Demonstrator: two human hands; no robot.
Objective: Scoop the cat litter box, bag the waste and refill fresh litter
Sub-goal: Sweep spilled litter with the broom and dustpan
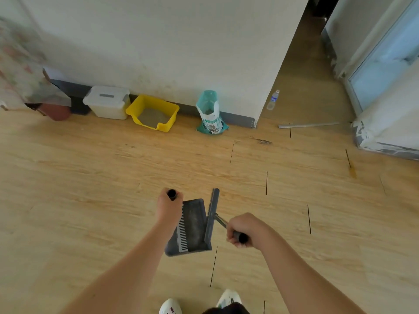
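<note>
A yellow litter box (152,112) with grey litter in it stands on the floor against the far wall. To its right a teal and white litter bag (210,113) stands upright with its top open. My left hand (169,206) grips the black handle of a grey dustpan (189,227) with comb teeth, held above the floor in front of me. My right hand (243,230) grips the handle of a grey broom (212,215), whose head lies against the dustpan's right edge.
A white lidded plastic bin (107,102) sits left of the litter box. A water bottle (273,99) stands past the wall corner, and a metal strip (308,125) lies on the floor by the doorway. Flowered fabric (20,64) hangs at far left. The floor is wood laminate.
</note>
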